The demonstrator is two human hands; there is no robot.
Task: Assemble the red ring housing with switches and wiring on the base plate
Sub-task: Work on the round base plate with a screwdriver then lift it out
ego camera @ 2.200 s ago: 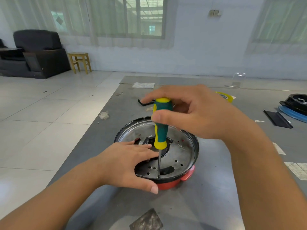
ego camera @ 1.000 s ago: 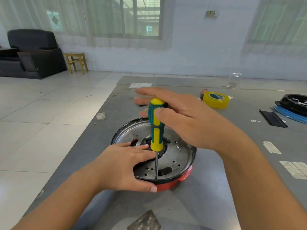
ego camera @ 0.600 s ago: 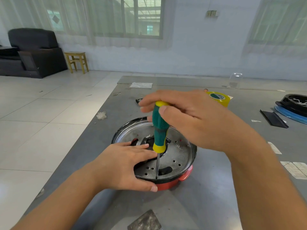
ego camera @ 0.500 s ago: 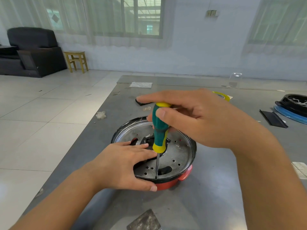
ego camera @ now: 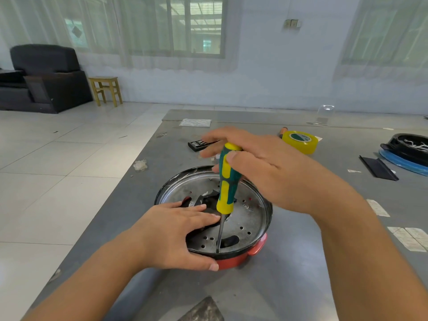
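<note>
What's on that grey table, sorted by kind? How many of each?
Screwdrivers: 1, green and yellow, in the right hand
Round metal plates on a red ring: 1, under the left hand
Tape rolls: 1, yellow
Black bit sets: 1
Flat black strips: 1
Black and blue round parts: 1
Total: 6
</note>
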